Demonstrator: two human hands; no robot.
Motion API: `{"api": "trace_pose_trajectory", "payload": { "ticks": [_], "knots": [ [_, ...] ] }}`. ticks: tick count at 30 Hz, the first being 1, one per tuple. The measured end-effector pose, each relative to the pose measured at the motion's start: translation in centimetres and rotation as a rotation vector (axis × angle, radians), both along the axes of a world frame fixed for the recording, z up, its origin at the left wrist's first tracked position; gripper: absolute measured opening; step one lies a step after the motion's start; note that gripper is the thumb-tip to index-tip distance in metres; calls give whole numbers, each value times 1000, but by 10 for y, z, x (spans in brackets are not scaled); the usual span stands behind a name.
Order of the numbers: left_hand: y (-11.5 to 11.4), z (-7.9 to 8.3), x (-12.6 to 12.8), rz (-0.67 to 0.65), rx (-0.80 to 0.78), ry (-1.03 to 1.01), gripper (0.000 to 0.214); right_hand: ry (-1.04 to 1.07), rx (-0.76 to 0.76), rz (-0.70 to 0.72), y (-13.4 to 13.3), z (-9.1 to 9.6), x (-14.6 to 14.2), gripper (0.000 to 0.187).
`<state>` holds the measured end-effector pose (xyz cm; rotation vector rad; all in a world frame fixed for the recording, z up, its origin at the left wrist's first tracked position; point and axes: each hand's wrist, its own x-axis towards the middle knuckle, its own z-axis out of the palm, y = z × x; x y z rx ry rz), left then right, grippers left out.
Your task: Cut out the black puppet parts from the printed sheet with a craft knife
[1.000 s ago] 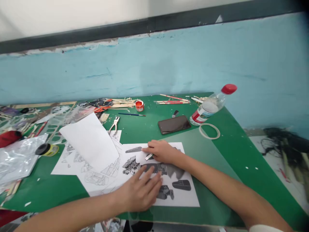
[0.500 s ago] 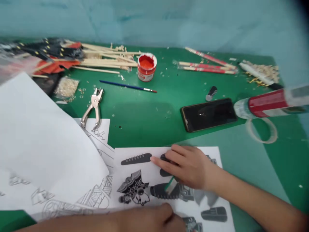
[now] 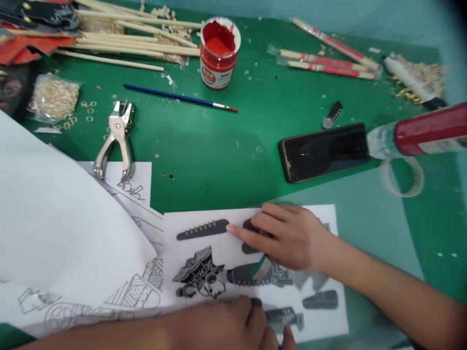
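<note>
A white sheet (image 3: 233, 243) printed with black figure parts lies on the green table, with a long black strip shape (image 3: 202, 228) near its top. My right hand (image 3: 292, 238) rests on this sheet with its fingers together and pointing left, index tip beside the strip. A small green-and-white piece (image 3: 260, 266) pokes out from under its thumb. My left hand (image 3: 226, 323) lies flat on the sheet's lower edge, only partly in view.
A curled blank paper (image 3: 62, 223) covers line drawings at the left. Behind are a hole punch (image 3: 115, 138), a blue brush (image 3: 175, 96), an open red paint pot (image 3: 219, 46), wooden sticks (image 3: 127, 46), a phone (image 3: 324, 151), a lying bottle (image 3: 419, 131) and a tape ring (image 3: 403, 177).
The view has dropped and closed in on the table. My left hand now sits lower in the picture. My right hand stays on the sheet, and the small piece shows lower under it.
</note>
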<state>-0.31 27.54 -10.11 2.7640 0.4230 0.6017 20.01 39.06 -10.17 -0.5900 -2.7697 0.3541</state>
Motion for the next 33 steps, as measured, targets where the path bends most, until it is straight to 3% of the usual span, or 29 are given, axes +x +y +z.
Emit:
{"api": "trace_pose_trajectory", "payload": {
  "ticks": [5,10,16,23,33],
  "knots": [
    [-6,-1,4,-42,60,-35,28,13,59,13,0,-9,0,44],
    [-9,-10,11,-19,53,74,36,-134,52,12,1,-15,-2,51],
    [-8,-10,10,-3,14,174,40,-269,59,-24,2,-8,-8,49],
    [-6,-6,10,-37,-46,220,39,-315,34,-30,-1,3,-10,33],
    [-8,-15,10,-24,-2,213,37,-352,17,-27,-1,5,-12,36]
  ]
}}
